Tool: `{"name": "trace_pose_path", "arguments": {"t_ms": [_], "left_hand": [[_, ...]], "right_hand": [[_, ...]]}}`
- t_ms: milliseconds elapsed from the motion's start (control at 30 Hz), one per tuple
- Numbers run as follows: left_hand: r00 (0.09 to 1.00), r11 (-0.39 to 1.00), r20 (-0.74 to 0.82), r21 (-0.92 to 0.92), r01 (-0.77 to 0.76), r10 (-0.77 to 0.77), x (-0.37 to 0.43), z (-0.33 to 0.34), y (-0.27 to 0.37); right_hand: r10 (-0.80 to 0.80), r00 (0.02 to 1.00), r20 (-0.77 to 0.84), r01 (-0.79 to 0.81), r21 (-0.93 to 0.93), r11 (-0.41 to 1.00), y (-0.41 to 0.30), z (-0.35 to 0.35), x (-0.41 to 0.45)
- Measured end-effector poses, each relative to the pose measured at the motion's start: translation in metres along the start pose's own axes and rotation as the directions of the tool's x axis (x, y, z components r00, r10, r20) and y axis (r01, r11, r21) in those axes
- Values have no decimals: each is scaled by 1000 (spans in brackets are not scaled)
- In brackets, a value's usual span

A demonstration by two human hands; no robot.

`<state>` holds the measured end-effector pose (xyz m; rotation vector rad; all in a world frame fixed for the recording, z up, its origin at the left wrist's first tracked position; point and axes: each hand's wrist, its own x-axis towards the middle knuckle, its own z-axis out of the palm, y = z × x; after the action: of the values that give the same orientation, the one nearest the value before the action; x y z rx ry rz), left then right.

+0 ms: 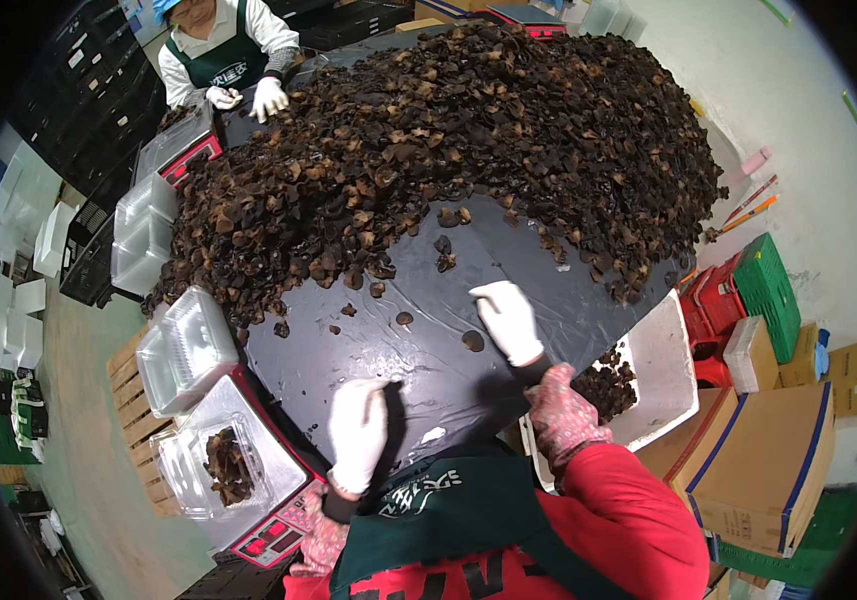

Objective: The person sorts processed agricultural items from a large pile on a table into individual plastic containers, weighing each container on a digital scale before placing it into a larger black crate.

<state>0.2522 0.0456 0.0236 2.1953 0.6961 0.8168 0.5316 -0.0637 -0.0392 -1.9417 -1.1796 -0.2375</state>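
My left hand [359, 431], in a white glove, hovers or rests at the near edge of the black plastic-covered table [308, 360]. Its fingers curl inward, and the palm is hidden. Farther out on the right, my right hand [509, 321], also white-gloved, is over the sheet with bent fingers; whether it holds anything is hidden. A round dark piece [473, 341] lies just left of it. Beyond both hands spreads a large heap of dark dried fungus [428, 142], like wood ear. At left, an open clear plastic box [173, 472] with some pieces sits on a weighing scale [278, 469].
Stacked clear boxes [187, 349] stand beyond the scale. On the right is a white foam bin [657, 367] with dark pieces, beside cardboard boxes [758, 457] and red crates [710, 307]. A gloved co-worker [226, 52] stands across the table near another scale [177, 146].
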Motion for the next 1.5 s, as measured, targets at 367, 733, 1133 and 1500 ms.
{"name": "trace_pose_path", "arguments": {"t_ms": [367, 733, 1133, 1500], "left_hand": [[864, 894, 475, 297, -336, 167, 38, 178, -7], [989, 979, -70, 154, 137, -128, 62, 132, -32], [955, 919, 4, 272, 285, -298, 74, 136, -52], [680, 288, 409, -684, 670, -609, 72, 141, -52]], "right_hand": [[-11, 988, 157, 19, -48, 999, 29, 10, -45], [532, 708, 464, -699, 566, 437, 82, 22, 67], [89, 862, 499, -166, 111, 980, 101, 103, 114], [109, 904, 414, -104, -34, 994, 69, 64, 77]]}}
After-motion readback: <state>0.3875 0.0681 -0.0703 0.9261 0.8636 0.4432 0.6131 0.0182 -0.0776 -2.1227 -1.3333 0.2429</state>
